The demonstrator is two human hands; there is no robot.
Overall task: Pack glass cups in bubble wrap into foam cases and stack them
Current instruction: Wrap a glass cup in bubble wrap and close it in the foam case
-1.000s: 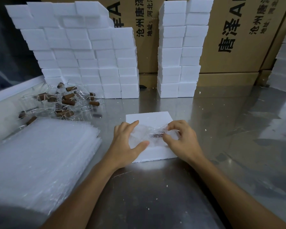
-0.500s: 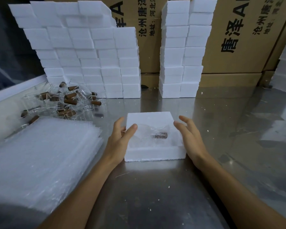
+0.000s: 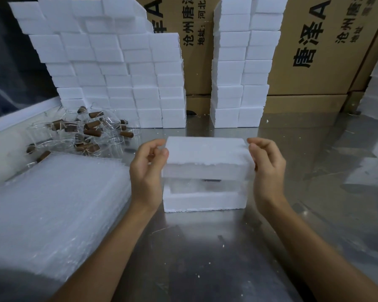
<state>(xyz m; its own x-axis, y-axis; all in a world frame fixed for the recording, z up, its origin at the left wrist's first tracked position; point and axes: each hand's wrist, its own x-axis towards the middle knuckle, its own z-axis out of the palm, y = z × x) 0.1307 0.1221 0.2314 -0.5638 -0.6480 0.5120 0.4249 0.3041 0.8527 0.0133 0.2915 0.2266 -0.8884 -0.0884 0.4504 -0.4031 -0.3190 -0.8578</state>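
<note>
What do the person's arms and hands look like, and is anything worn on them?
Both forearms enter from the bottom edge and are bare as far as the view shows: no sleeves, no gloves. The left hand and the right hand show no ring, and no watch or band is seen on either wrist. The fingernails look short and unpainted.

Packing wkshop: foam cases (image 3: pixel 118 68), cartons (image 3: pixel 314 51) stacked.
</note>
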